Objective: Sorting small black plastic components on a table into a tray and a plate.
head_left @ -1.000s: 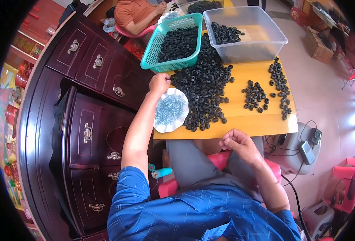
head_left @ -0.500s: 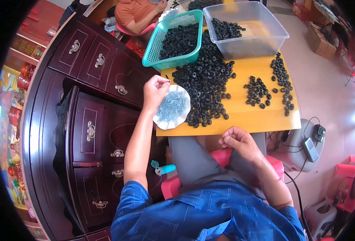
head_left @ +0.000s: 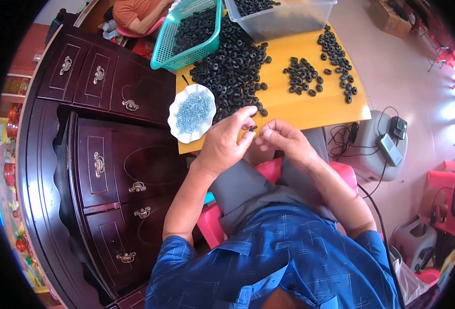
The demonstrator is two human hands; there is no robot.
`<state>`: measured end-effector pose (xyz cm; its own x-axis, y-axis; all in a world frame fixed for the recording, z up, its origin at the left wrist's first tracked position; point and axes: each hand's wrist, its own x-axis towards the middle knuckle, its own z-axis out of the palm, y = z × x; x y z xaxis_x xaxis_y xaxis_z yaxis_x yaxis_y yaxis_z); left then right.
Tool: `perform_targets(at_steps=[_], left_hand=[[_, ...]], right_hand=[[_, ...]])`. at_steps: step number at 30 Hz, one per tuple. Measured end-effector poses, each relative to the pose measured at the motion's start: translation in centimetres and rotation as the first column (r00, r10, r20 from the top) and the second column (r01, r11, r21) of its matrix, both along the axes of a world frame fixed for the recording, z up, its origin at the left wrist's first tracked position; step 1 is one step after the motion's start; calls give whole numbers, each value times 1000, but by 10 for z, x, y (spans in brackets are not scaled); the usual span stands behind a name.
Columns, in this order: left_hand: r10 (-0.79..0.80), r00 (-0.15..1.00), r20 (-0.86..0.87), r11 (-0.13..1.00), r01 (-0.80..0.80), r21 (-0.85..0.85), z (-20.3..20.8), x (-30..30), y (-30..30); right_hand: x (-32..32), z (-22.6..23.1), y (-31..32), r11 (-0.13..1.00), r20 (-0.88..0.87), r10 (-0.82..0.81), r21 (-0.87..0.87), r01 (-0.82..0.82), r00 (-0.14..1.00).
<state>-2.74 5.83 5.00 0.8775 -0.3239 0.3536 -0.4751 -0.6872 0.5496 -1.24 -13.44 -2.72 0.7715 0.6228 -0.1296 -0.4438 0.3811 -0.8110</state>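
Over the table's front edge, my left hand (head_left: 226,144) pinches a small black part (head_left: 252,128) between thumb and fingertips. Close beside it, my right hand (head_left: 289,144) has thumb and fingers pressed together; anything between them is too small to make out. To the left stands a white wavy-rimmed dish (head_left: 174,123) of small shiny silvery pieces (head_left: 194,109). A large heap of black ring-like parts (head_left: 232,72) spreads behind my hands. A smaller group of black parts (head_left: 303,74) lies to the right.
A green mesh basket (head_left: 161,61) and a clear plastic bin (head_left: 284,28), both holding black parts, stand at the back of the yellow table (head_left: 284,105). Dark drawers (head_left: 117,139) rise on the left. A cabled device (head_left: 390,149) rests at right. Another person (head_left: 140,15) sits beyond.
My left hand has come from the dish rightward and nearer me, meeting my right hand with a small black part. The view has shifted, so the table sits higher and farther left.
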Motion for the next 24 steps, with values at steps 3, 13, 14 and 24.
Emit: perform_targets(at_steps=[3, 13, 14, 24], left_hand=[[-76, 996, 43, 993, 72, 91, 5, -5, -14], [-72, 996, 43, 996, 74, -39, 11, -10, -24], [-61, 996, 63, 998, 63, -28, 14, -10, -24], [-11, 991, 134, 999, 3, 53, 22, -12, -20]], right_hand=[[0, -4, -2, 1000, -45, -5, 29, 6, 999], [3, 1, -9, 970, -160, 157, 213, -121, 975], [3, 2, -9, 960, -170, 171, 250, -125, 971], [5, -2, -5, 959, -74, 34, 283, -12, 997]])
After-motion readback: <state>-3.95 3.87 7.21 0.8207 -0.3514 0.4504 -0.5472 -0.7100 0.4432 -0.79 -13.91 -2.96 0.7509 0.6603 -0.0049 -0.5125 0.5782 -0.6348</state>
